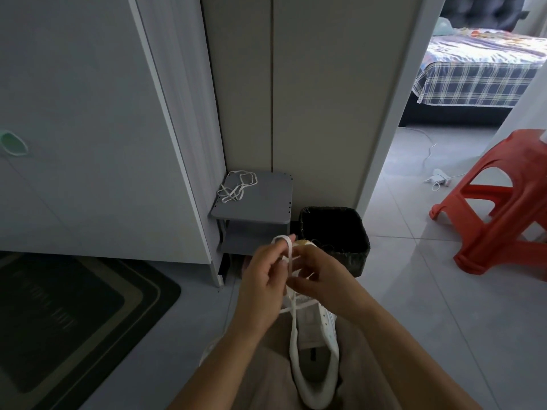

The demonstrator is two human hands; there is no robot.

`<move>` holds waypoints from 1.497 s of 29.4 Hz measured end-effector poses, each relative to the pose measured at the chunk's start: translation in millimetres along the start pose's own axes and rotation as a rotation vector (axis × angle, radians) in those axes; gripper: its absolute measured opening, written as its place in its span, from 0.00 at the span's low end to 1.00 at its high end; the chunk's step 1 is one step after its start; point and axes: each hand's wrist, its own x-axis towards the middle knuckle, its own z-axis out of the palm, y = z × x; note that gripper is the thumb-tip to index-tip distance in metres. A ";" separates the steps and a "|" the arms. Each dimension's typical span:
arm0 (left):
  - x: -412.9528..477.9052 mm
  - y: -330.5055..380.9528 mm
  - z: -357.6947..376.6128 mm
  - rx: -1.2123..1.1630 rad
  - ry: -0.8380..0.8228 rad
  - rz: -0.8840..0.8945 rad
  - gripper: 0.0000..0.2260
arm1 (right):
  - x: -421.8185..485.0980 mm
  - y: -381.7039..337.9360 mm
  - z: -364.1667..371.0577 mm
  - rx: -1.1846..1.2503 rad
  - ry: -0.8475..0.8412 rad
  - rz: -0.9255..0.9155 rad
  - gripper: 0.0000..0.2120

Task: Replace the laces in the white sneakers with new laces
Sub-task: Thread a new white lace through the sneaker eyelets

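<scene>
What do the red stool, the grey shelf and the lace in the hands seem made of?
The red stool looks like moulded plastic: one-piece shape, slight sheen. The grey shelf is matte, painted board or plastic, I cannot tell; flat panels with small holes. The lace seems flat woven fabric, bending limply over a finger of the left hand.

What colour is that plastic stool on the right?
The stool is orange-red; the head view, the only one, shows it clearly.
</scene>
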 end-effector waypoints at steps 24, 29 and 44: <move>17.7 13.5 -7.6 0.736 -0.304 0.382 0.09 | -14.0 -22.1 -22.2 0.487 0.073 0.188 0.10; 10.6 -11.8 -30.6 0.677 -0.160 0.375 0.03 | -11.4 -5.0 -35.8 0.750 0.326 0.251 0.13; -5.0 -59.0 -86.3 0.835 -0.006 -0.025 0.10 | -19.5 -8.5 -39.3 0.532 0.362 0.053 0.06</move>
